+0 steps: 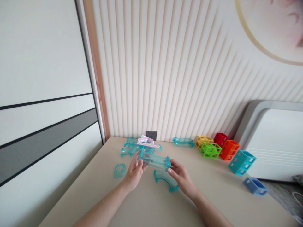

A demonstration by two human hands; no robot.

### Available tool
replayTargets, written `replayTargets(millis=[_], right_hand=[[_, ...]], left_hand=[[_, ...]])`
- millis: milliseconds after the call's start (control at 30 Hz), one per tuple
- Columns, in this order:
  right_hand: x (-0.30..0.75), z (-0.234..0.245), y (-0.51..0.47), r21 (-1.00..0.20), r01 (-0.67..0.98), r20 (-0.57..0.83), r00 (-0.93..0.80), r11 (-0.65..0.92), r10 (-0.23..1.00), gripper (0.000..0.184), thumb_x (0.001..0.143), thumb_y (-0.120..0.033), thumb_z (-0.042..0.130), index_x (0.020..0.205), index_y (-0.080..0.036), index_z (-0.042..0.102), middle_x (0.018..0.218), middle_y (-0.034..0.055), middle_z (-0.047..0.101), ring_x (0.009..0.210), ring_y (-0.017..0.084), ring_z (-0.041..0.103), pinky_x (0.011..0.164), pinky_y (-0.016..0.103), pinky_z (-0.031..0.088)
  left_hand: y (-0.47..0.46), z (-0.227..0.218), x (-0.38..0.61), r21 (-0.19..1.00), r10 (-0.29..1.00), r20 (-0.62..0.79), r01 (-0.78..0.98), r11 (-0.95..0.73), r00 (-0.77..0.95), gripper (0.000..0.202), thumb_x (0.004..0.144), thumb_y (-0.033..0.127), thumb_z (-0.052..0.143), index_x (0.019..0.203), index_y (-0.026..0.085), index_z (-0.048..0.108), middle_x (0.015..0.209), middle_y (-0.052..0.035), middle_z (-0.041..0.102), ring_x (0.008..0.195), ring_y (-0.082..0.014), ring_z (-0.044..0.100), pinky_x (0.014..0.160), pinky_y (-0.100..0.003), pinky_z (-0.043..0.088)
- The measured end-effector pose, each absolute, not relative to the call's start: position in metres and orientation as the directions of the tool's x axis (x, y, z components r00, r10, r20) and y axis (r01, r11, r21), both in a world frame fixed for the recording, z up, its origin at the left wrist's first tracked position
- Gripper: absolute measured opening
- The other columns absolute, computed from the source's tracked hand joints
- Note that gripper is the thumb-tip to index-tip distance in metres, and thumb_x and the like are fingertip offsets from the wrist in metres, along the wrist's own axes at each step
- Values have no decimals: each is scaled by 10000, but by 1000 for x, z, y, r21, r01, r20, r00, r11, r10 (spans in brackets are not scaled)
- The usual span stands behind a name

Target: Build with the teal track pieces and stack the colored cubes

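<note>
Between my two hands is a straight, clear teal track piece, raised above the table. My left hand grips its left end, and my right hand has thumb and fingers closed on its right end. Below it on the table lies a curved teal track piece, partly behind my right hand. A square teal piece with a round hole rests left of my left hand. Farther back is a pile of teal track pieces, with a pink-lilac zigzag-patterned item on top.
Another straight teal track piece lies by the wall. Yellow, green, red, orange, teal and blue open-frame blocks stand along the table's right side. A white cabinet borders the left; a black socket is behind.
</note>
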State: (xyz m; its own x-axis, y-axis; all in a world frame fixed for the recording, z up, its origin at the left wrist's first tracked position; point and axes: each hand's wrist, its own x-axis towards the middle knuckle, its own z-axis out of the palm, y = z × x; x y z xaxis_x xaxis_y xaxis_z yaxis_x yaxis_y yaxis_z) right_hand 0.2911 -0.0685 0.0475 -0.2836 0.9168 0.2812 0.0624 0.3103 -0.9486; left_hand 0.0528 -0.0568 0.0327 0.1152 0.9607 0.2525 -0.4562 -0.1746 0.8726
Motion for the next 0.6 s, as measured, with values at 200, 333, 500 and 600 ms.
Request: replayTargets(millis=[200,333,500,600], right_hand=[[294,39,-66,-947,78,284,-249,312,926,643,815,-659,659,1300,-238,623,1288,120,663,1098,297,655,997,466,499],[296,40,-66,-935,106,307,-240,339,921,554,839,-598,674,1262,-241,653,1262,111,680,1072,289,653,1005,452,487],[299,45,-66,-927,126,315,-255,354,914,553,841,-606,665,1249,-232,665,1275,112,671,1123,309,629,1012,454,478],[307,47,-63,-920,137,322,-265,366,909,543,853,-583,665,1265,-230,658,1285,112,664,1164,313,611,1024,450,474]], left_hand=[[-60,37,54,845,964,223,-522,-116,147,642,814,637,674,1365,365,489,1169,-31,705,1052,-202,684,1073,-480,451],[-61,35,55,813,969,189,-579,-64,159,655,810,587,713,1382,361,486,1142,-25,715,1052,-197,683,1121,-480,391],[-60,33,50,844,957,210,-531,-75,200,649,855,576,664,1421,343,449,1262,-68,665,1088,-224,667,1059,-455,450],[-56,33,43,888,949,235,-444,-121,212,635,843,591,665,1381,295,501,1360,-103,598,1135,-271,638,967,-422,517]])
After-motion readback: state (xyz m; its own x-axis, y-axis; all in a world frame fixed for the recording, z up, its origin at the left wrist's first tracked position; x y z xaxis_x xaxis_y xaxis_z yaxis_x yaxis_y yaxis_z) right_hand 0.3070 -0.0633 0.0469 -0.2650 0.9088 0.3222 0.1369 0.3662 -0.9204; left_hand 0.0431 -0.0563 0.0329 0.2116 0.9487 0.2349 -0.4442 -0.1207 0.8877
